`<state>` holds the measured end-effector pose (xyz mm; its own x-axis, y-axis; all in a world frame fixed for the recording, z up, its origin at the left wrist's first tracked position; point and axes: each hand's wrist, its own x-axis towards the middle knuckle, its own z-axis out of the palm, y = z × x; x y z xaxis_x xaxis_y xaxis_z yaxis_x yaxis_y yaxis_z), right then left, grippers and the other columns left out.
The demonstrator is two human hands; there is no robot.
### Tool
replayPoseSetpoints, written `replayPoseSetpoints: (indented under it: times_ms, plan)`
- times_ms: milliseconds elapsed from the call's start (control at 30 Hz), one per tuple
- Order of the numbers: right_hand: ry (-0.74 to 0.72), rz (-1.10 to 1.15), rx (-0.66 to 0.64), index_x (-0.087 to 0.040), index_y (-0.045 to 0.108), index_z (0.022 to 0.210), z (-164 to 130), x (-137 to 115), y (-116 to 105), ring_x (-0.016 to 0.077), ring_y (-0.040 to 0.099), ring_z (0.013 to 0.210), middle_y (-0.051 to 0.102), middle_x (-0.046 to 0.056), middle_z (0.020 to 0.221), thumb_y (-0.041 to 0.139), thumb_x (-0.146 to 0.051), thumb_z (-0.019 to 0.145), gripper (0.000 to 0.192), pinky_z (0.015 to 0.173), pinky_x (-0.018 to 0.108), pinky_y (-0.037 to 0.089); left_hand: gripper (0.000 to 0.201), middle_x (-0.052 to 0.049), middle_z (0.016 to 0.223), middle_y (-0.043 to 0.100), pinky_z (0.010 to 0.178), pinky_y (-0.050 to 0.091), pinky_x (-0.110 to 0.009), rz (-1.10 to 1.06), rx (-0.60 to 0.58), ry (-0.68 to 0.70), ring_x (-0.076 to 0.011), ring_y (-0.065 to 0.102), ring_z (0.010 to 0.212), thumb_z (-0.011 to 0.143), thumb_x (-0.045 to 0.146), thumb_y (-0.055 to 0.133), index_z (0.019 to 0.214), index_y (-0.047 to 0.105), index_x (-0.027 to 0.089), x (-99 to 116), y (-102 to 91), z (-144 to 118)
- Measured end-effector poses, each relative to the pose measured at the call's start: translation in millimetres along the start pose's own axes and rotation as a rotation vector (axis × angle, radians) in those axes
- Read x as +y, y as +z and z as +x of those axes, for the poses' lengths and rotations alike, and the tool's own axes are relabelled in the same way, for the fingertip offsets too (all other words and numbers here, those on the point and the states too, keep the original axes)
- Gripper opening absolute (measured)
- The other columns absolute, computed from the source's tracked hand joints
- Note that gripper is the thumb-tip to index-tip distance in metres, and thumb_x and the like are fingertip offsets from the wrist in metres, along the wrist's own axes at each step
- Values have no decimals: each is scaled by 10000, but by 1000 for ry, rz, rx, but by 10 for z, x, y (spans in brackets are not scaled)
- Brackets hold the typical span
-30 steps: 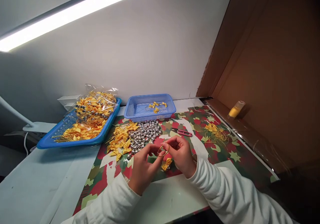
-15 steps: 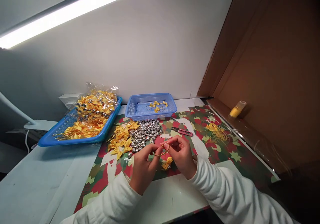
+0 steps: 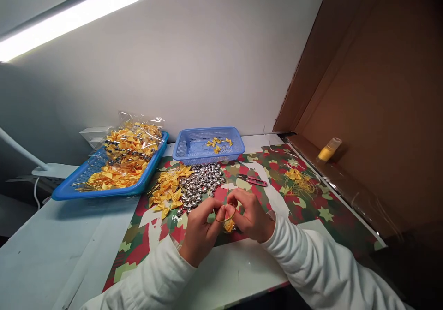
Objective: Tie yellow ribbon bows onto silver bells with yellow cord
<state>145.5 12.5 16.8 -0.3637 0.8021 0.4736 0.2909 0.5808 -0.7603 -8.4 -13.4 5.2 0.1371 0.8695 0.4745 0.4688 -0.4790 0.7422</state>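
Note:
Thumb and fingers of my left hand (image 3: 202, 229) pinch a thin yellow cord (image 3: 226, 218), bent into a small loop. My right hand (image 3: 252, 215) grips the same cord from the other side, fingertips almost meeting the left ones. Under the right fingers hangs a yellow ribbon bow (image 3: 229, 226) with a bit of silver at its edge, partly hidden. Just beyond my hands lies a heap of silver bells (image 3: 202, 185), with loose yellow bows (image 3: 166, 192) to its left. Thread snips (image 3: 252, 180) with pink handles rest beyond my right hand.
A blue tray (image 3: 100, 194) at left carries bagged bows with bells. Behind the bells stands a blue basket (image 3: 180, 151) holding several bows. Yellow cords (image 3: 302, 183) lie at right, near a small yellow bottle (image 3: 328, 149) by the cardboard wall (image 3: 374, 93).
My fingertips have drawn closer around the cord, and its loop now sits rounder between them. The bow has shifted slightly left and is more covered by my right hand.

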Motion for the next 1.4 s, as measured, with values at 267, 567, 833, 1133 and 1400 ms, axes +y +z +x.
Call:
replayPoseSetpoints:
  times_ms: [267,567,833,1133,1400]
  plan:
    - [-80,-43,-105,-185,472,635,30,123,-47,118,410,561,453,-20,571,426,-255,869,249,585,262,335,239,1,630,576,569,419,-226,-13,-72,-61,-122,527,578,903,299,459,730,564,173,3,8,-20]
    - [-73,-13,-32,-190,462,633,13,95,-13,118,415,552,456,-20,570,412,-263,876,258,580,264,342,69,-10,727,628,591,467,-237,101,83,166,-128,570,630,815,185,592,882,589,176,6,-2,2]
    - [-83,12,-34,-188,468,639,6,103,-15,117,429,563,467,-21,578,405,-267,889,269,602,266,348,115,-21,765,662,639,500,-233,88,129,283,-126,615,697,809,108,617,893,631,185,3,-16,8]
    - [-41,10,-39,-189,493,652,14,65,-64,134,445,585,485,-6,590,380,-282,879,270,617,283,366,73,-29,749,679,647,512,-250,102,132,242,-140,628,696,807,123,627,846,629,185,0,-16,-5]
    - [40,78,-66,-184,485,636,11,93,-43,117,438,572,485,-16,589,424,-284,851,245,577,255,352,91,-31,761,688,645,511,-255,76,110,220,-148,637,702,808,127,616,866,652,187,15,-28,-10]
